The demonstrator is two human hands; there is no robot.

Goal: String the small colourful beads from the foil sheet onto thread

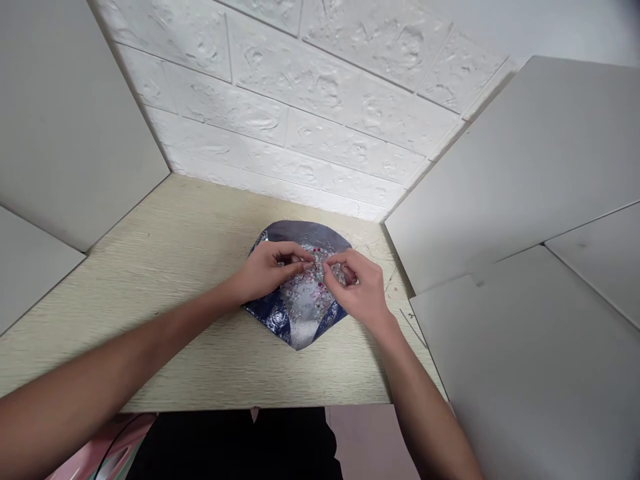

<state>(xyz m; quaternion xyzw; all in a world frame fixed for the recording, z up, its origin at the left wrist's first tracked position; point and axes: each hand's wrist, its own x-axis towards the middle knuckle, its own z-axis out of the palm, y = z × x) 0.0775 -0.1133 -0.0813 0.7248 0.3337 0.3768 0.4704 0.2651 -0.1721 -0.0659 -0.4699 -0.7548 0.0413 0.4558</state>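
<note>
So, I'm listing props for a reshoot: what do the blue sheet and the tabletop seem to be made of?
The blue sheet looks like thin foil or glossy wrapping paper: its creases catch silvery glare, and it has a printed rose pattern. The tabletop looks like pale wood-grain laminate with a matt finish: fine even streaks, no gloss. Solid wood cannot be excluded.
</note>
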